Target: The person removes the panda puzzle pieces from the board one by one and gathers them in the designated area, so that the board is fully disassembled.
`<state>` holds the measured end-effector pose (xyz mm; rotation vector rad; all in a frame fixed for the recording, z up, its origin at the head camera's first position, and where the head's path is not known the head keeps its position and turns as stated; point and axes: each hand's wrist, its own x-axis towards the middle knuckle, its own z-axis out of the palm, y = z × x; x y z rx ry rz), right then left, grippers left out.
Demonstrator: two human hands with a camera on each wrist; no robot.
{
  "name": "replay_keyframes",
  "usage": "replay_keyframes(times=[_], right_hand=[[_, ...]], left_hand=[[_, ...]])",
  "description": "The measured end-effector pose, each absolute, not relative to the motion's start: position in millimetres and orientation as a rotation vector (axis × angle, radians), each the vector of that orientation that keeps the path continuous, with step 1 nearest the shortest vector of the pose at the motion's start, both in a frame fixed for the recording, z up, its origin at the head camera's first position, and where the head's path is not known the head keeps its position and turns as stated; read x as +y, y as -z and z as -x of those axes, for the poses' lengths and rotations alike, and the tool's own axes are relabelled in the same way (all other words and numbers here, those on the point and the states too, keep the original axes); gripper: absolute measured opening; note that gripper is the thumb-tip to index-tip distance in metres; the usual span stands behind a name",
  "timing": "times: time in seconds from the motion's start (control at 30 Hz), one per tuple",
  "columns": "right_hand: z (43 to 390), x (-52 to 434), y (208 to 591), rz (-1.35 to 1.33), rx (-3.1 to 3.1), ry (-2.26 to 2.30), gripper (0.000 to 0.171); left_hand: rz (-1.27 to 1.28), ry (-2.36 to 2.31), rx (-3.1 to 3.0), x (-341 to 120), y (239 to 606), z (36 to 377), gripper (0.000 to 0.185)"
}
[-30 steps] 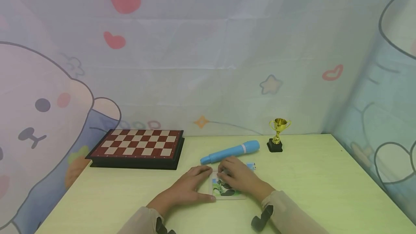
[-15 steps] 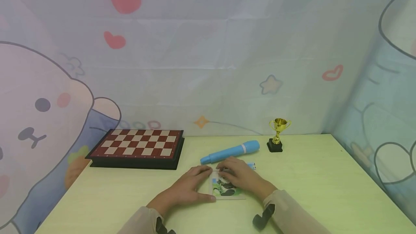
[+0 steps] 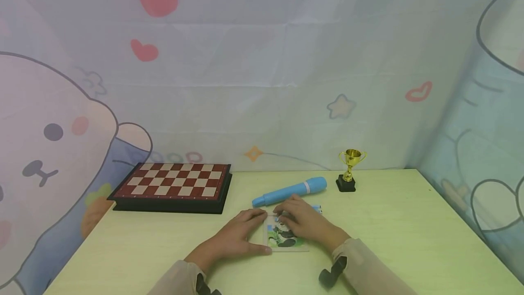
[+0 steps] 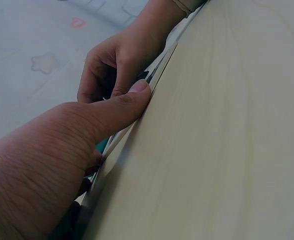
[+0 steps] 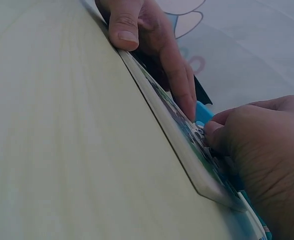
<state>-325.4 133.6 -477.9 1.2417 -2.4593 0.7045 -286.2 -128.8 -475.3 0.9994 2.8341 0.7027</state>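
Puzzle (image 3: 285, 238) thin, light, stiff tray on table (image 3: 409, 236) | your left hand (image 3: 235, 239) braces its edge, flat | right hand (image 3: 300, 221) pinches a piece | grip tray edges.

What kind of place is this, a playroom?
Probably a play corner or staged booth: cartoon-print fabric walls surround a pale wooden table holding a chessboard, a toy trophy and a panda picture puzzle.

A chessboard (image 3: 173, 185) lies far left; blue microphone (image 3: 289, 192) beside gold trophy (image 3: 350, 170).
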Motion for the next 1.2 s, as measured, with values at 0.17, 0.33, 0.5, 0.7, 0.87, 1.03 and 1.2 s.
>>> replay_keyframes(times=[0.17, 0.33, 0.5, 0.7, 0.87, 1.03, 1.2], right_hand=[[328.2, 135.0, 478.0, -1.279, -2.472, -0.691, 0.020], [330.0, 136.1, 477.8, -1.286, -2.477, -0.694, 0.023], [331.8, 136.5, 476.9, -1.291, -2.441, -0.733, 0.025], [331.7, 136.7, 477.7, -1.274, -2.473, -0.754, 0.029], [329.5, 136.3, 476.8, -1.258, -2.506, -0.733, 0.029], [328.6, 136.4, 474.9, -1.279, -2.487, -0.718, 0.020], [329.3, 137.6, 475.4, -1.299, -2.496, -0.689, 0.013]], left_hand=[[-1.000, -0.708, 2.835, -129.2, 475.2, 286.2, 0.099], [-0.998, -0.718, 2.830, -129.7, 475.0, 285.9, 0.100], [-0.996, -0.731, 2.826, -130.1, 474.5, 286.2, 0.099], [-0.993, -0.732, 2.822, -130.5, 473.8, 285.8, 0.099], [-0.995, -0.734, 2.822, -130.9, 473.5, 285.0, 0.099], [-0.994, -0.740, 2.821, -130.5, 473.3, 284.6, 0.098], [-0.987, -0.743, 2.816, -130.7, 475.4, 285.4, 0.098]])
